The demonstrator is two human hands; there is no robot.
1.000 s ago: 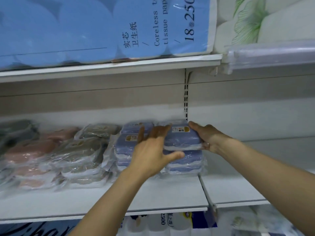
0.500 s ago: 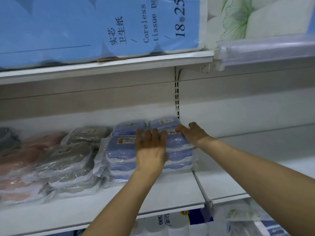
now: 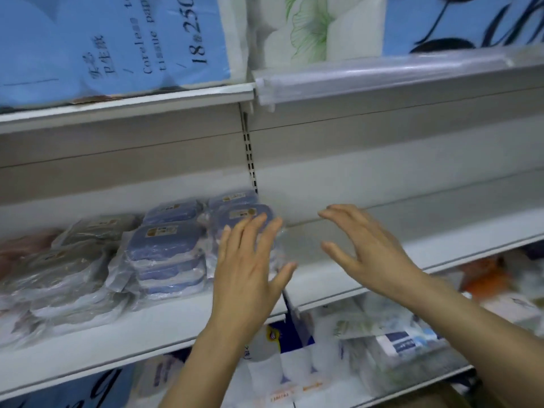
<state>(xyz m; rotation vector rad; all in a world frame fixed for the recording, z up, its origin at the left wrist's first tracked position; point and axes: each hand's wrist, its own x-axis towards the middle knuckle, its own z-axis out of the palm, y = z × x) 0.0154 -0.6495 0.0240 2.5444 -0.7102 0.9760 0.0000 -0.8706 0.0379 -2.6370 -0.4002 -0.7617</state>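
**Blue packs at the shelf's end, both hands free**

The right-hand stack of blue packs [image 3: 240, 215] sits at the right end of the white shelf [image 3: 117, 343], just beside the slotted upright [image 3: 249, 154] and touching a second blue stack [image 3: 164, 248] on its left. Each pack is sealed in clear film with a small label on top.

The left hand [image 3: 244, 278] is spread flat, fingers straight, in front of the stack's right face; the blur hides whether the fingertips touch the film. The right hand [image 3: 374, 254] is also spread wide and holds nothing, hovering apart from the stack, in front of the next shelf bay [image 3: 441, 240].

These packs look light. The film is probably slick and loose, so pinching it would likely only stretch it or let the pack slide. The surer hold seems to be a palm on each side of a pack or of the whole stack, pressing on the firmer body beneath the wrap.

Further left lie grey packs [image 3: 73, 260], then pink packs [image 3: 20, 245]. Tissue paper [image 3: 117, 39] stands on the shelf above.
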